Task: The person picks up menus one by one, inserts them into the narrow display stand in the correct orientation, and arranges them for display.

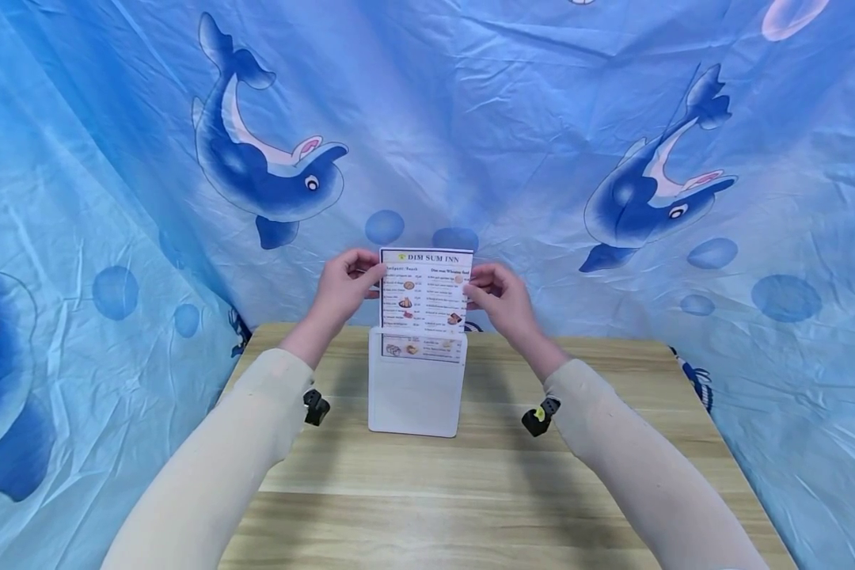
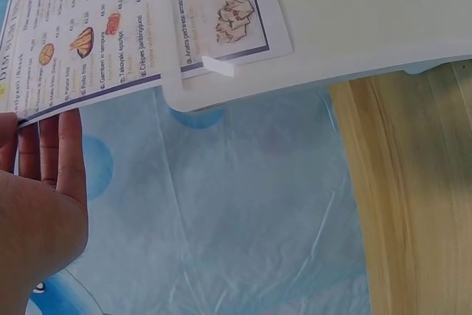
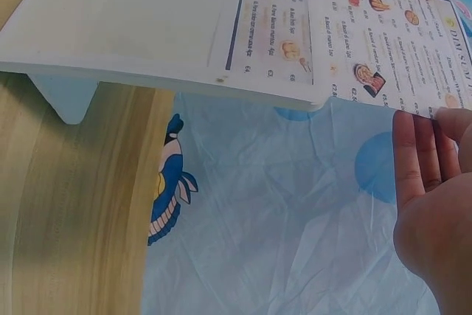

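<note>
The background is filled by a blue sheet (image 1: 513,158), on which dolphins (image 1: 271,178) and bubbles are printed. In front of it is set a wooden table (image 1: 413,499), its grain run crosswise. Over the table two pale sleeves are stretched from the lower corners, the left sleeve (image 1: 214,459) and the right sleeve (image 1: 641,459). Between them a white holder (image 1: 415,400) is stood near the middle of the table; below its panel a pale foot (image 3: 66,97) is partly shown in the right wrist view. The menu sheet (image 1: 426,289), headed "DIM SUM INN", is held upright at the holder's top: its lower strip is seen through the holder's front, while the larger part is left above the rim. Its left edge is pinched between thumb and fingers by the left hand (image 1: 338,289), and its right edge is pinched likewise by the right hand (image 1: 504,299). Black wrist devices (image 1: 317,407) are worn at both cuffs. Small food pictures (image 1: 404,302) are printed among the menu's lines of text.
</note>
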Demonstrator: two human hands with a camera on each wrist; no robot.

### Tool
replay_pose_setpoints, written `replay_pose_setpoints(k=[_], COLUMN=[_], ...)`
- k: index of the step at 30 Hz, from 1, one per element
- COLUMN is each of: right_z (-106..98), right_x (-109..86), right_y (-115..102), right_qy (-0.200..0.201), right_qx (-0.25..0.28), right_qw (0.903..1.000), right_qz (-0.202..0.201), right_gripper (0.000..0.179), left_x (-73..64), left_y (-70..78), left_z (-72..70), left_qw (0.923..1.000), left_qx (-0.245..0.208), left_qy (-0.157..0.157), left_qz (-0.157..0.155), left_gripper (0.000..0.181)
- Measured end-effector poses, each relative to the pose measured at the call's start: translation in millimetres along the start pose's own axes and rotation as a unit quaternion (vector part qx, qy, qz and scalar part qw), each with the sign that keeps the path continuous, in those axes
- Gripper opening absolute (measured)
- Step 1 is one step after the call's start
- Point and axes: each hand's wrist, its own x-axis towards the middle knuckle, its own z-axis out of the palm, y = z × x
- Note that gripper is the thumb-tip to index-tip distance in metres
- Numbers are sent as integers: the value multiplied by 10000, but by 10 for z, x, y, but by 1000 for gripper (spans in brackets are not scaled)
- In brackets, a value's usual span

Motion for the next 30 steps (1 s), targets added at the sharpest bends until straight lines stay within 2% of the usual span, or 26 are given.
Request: replay_pose_setpoints(k=[9,24,30], right_z=[32,73,78], right_x=[-70,-176,-215], right_y=[41,147,172], right_qy=[5,5,-37], right_qx=[-207,-436,-550], right_qw=[9998,9990,9985], right_qz=[-51,123,34], right_gripper=[25,24,24], left_x=[-72,-155,-163], left_y=[-53,-172,-209], left_z=[-14,-48,-57], left_qw=[9998,9985,9979], left_qx=[72,411,471], left_qy=[-127,-313,-393], left_qz=[-111,-173,-215], left_gripper=[23,22,23])
